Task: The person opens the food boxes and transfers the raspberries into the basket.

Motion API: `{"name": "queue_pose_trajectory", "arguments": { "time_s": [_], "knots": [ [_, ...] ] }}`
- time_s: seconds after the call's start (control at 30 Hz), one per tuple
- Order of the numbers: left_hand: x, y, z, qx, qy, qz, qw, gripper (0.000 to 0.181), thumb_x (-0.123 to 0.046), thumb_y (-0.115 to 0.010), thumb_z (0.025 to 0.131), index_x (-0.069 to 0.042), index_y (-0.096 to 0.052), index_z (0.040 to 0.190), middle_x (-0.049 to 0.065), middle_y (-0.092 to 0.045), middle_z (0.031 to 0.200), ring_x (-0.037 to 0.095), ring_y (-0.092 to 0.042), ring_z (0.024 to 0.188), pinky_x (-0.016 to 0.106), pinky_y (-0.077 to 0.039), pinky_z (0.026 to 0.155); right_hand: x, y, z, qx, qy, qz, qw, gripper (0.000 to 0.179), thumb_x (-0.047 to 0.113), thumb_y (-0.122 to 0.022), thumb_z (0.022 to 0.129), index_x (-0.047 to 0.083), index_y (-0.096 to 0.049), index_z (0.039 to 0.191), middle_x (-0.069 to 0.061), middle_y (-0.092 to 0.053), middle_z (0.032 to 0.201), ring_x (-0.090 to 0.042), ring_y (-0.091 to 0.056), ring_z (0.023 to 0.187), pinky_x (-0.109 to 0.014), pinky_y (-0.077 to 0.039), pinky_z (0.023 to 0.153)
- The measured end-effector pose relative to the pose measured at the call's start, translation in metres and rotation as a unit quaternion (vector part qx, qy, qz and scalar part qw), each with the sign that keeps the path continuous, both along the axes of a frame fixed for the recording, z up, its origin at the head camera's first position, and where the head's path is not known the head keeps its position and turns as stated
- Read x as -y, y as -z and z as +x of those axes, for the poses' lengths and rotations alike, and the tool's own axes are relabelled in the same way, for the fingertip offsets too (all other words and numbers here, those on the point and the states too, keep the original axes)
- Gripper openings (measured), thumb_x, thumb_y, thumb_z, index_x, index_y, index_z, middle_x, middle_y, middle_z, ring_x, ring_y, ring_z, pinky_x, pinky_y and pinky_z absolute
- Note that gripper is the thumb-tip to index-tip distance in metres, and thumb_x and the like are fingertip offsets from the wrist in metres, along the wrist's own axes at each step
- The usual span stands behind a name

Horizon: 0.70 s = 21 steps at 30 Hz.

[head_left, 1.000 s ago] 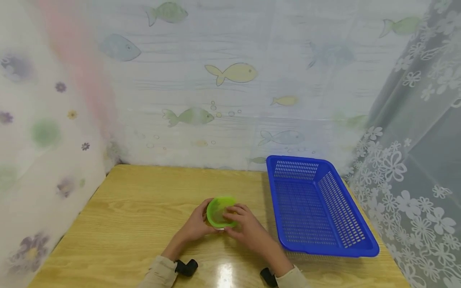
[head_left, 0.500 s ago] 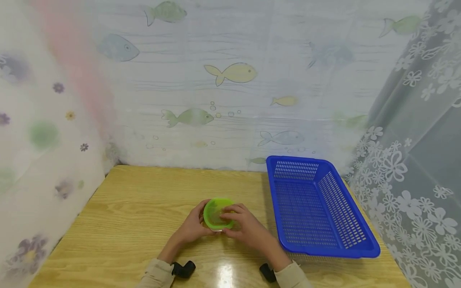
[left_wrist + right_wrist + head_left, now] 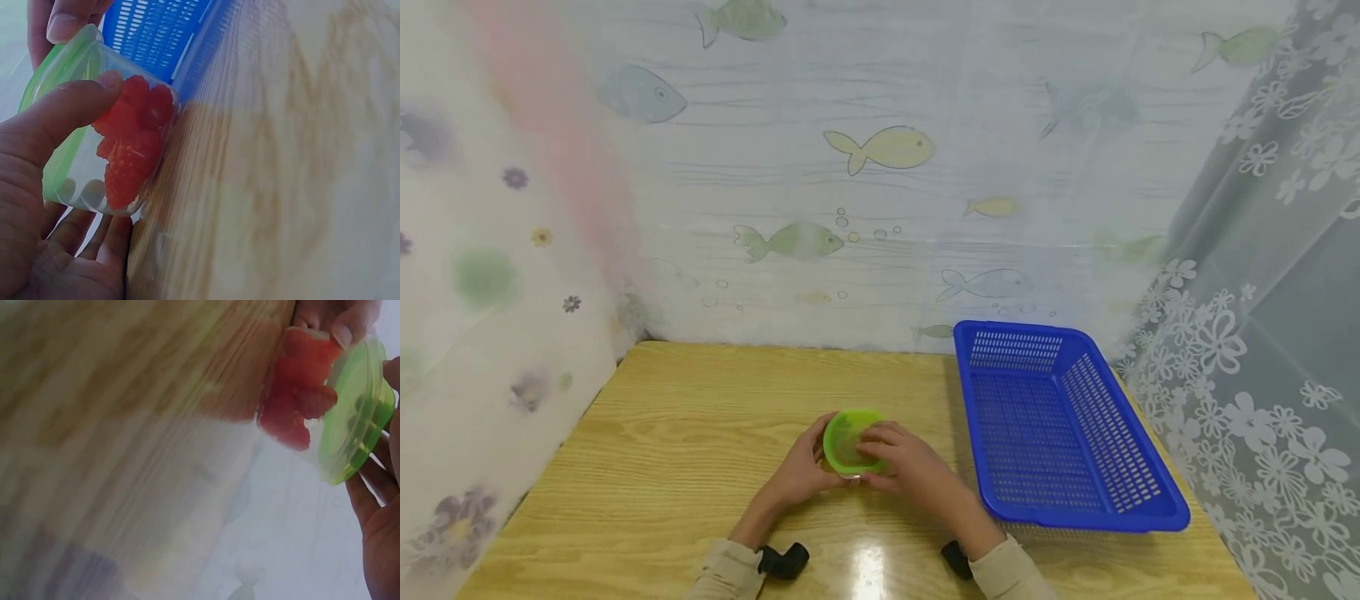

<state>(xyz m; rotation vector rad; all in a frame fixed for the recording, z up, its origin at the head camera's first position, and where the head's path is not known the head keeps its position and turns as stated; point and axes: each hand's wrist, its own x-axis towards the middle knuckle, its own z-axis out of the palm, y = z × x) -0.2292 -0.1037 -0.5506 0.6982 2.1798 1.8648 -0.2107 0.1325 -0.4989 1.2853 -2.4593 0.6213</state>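
Observation:
A small clear plastic container point(image 3: 84, 164) with a green lid point(image 3: 841, 442) stands on the wooden table in the middle of the head view. Red fruit pieces that look like raspberries point(image 3: 134, 159) show through its wall. My left hand point(image 3: 802, 468) grips the container from the left, its thumb on the near wall and the other fingers round the far side. From the right, my right hand point(image 3: 917, 468) holds the lid's edge, with fingers over the top and the thumb at the near rim. The lid sits on the container; whether its edge is lifted anywhere I cannot tell.
A blue plastic basket point(image 3: 968, 417) with slotted walls stands on the table point(image 3: 700, 417) to the right of my hands. Behind the table hangs a fish-patterned sheet point(image 3: 760, 167). A lace curtain point(image 3: 1285, 400) borders the right side.
Both hands and the container have shifted very slightly left since a second ago. The right fingers stay on the lid, and the basket has not moved.

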Motion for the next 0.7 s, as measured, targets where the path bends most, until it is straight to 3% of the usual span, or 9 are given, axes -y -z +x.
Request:
{"name": "queue_pose_trajectory", "arguments": {
  "time_s": [0.27,0.5,0.7],
  "knots": [
    [0.001,0.001,0.0,0.006,0.003,-0.001,1.0,0.099,-0.011,-0.087,0.081,-0.01,-0.028,0.16,0.015,-0.043,0.155,0.034,-0.046,0.141,0.031,-0.042,0.112,0.005,-0.002,0.0,-0.129,-0.028,0.076,0.9884,0.036,0.026,-0.078,0.091,0.011,-0.071,0.123,-0.004,-0.069,0.126,-0.02,-0.064,0.12,-0.03,-0.052,0.103],
    [0.002,0.001,0.002,0.009,0.007,0.005,0.9999,0.101,-0.01,-0.088,0.08,-0.01,-0.027,0.161,0.014,-0.043,0.156,0.035,-0.046,0.141,0.027,-0.045,0.108,0.007,-0.006,0.006,-0.158,-0.011,0.133,0.9784,0.034,0.029,-0.073,0.095,0.014,-0.071,0.126,-0.001,-0.068,0.13,-0.019,-0.063,0.123,-0.03,-0.052,0.103],
    [0.001,0.0,0.002,-0.001,0.009,0.007,0.9999,0.1,-0.011,-0.088,0.08,-0.014,-0.029,0.16,0.013,-0.044,0.155,0.034,-0.048,0.139,0.024,-0.045,0.106,0.008,-0.008,0.009,-0.164,0.006,0.151,0.9748,0.034,0.028,-0.072,0.095,0.015,-0.071,0.127,-0.001,-0.068,0.13,-0.019,-0.063,0.123,-0.031,-0.052,0.103]
  ]
}}
